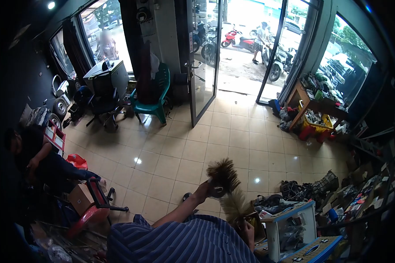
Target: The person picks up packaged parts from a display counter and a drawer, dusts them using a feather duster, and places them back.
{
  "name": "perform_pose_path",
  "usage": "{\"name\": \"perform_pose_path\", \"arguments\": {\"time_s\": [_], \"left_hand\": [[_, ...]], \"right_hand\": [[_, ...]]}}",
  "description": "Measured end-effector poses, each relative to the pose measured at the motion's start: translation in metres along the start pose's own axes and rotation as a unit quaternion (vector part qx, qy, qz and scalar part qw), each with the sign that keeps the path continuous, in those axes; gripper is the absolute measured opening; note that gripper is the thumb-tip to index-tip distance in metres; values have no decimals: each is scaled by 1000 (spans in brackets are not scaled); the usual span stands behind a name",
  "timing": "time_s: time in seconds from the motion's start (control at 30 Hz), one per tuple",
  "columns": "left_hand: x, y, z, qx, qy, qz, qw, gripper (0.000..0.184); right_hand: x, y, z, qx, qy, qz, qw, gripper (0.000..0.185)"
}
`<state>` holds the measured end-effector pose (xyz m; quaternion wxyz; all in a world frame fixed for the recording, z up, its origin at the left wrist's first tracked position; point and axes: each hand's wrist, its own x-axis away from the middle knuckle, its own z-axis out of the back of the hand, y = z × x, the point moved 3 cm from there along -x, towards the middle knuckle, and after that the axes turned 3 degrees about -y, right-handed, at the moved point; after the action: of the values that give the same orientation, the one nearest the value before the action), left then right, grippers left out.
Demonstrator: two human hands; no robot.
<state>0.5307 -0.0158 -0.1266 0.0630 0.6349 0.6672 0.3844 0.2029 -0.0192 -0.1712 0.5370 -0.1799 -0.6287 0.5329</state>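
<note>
My right hand point(249, 233) is closed around the lower end of a feather duster point(233, 204), whose pale feathers rise toward darker brown ones at the top. Near those brown feathers, my left hand point(201, 193) grips a small round part point(217, 190) with a shiny, light-coloured face; its exact kind is not clear. The duster's feathers touch or overlap this part in view. Just right of my right hand stands a white display case point(271, 234) with blue edging, with plastic-wrapped items inside.
A person point(41, 153) sits at the left by a cardboard box point(80, 197) and an overturned chair base point(102, 199). Ahead are a green plastic chair point(156, 98) and an open glass door point(204, 65). Cluttered parts point(355, 197) cover the right side. Tiled floor point(162, 162) lies between.
</note>
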Motion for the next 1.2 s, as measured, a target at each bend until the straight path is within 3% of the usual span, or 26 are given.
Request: {"name": "perform_pose_path", "arguments": {"time_s": [0.1,0.2,0.27,0.33,0.4,0.47,0.57,0.67,0.73,0.87,0.93,1.0,1.07,1.13,1.2], "left_hand": [[-15,-10,21,-49,42,55,996,28],[-28,-22,35,-54,23,51,997,29],[-26,-18,26,-57,29,53,997,26],[-4,2,-12,-3,8,6,1000,21],[-13,-4,-2,23,-2,7,1000,23],[-43,-27,39,-84,31,47,995,29],[-34,-22,30,-77,16,54,995,33],[-19,-9,10,-69,10,15,997,34],[-21,-12,16,-45,15,17,999,37],[-13,2,6,-191,47,50,979,44],[-11,11,3,-272,38,44,961,47],[-18,10,14,-283,24,47,958,48],[-19,14,15,-325,-9,24,945,49],[-5,28,-6,-302,-16,53,952,47],[1,38,-18,-303,0,63,951,42]], "right_hand": [[-10,22,6,11,13,23,1000,45],[-1,-12,8,45,57,-19,997,45],[12,-38,1,-26,19,-8,999,44],[3,-19,3,-27,-4,10,1000,44],[-1,-12,5,-22,-31,27,999,43],[2,-23,4,-36,12,-33,999,43],[-18,11,9,-68,39,24,997,43],[11,-41,8,-34,-33,-17,999,43],[4,-24,12,-13,-2,-3,1000,43],[-8,-5,25,72,89,20,993,44],[-6,-5,25,37,94,13,995,44],[-5,1,21,-47,-10,-19,999,42],[-7,5,18,-74,-5,-10,997,41],[-5,0,20,20,35,-23,999,40],[-6,2,22,24,52,-21,998,42]]}}
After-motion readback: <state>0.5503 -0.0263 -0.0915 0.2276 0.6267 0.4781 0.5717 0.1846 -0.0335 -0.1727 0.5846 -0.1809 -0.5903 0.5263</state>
